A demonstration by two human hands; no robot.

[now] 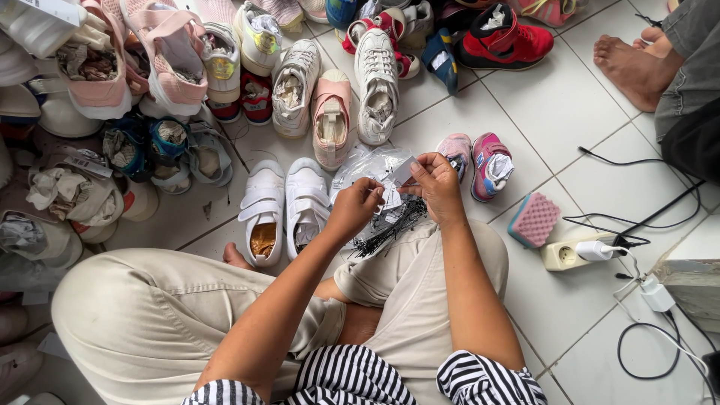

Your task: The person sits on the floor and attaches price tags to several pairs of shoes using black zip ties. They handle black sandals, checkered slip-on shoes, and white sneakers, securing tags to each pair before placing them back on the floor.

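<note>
Two hands meet over the lap — the right hand (437,187) pinching a small white tag (403,171) at its eleven o'clock, the left hand (358,204) closed on thin black ties (390,229) fanning toward four o'clock.

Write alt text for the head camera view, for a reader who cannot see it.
A person sitting cross-legged on a white tiled floor holds a small white tag in the right hand, with the left hand beside it over a clear plastic bag of thin black ties. Many children's shoes lie around, white shoes nearest.
</note>
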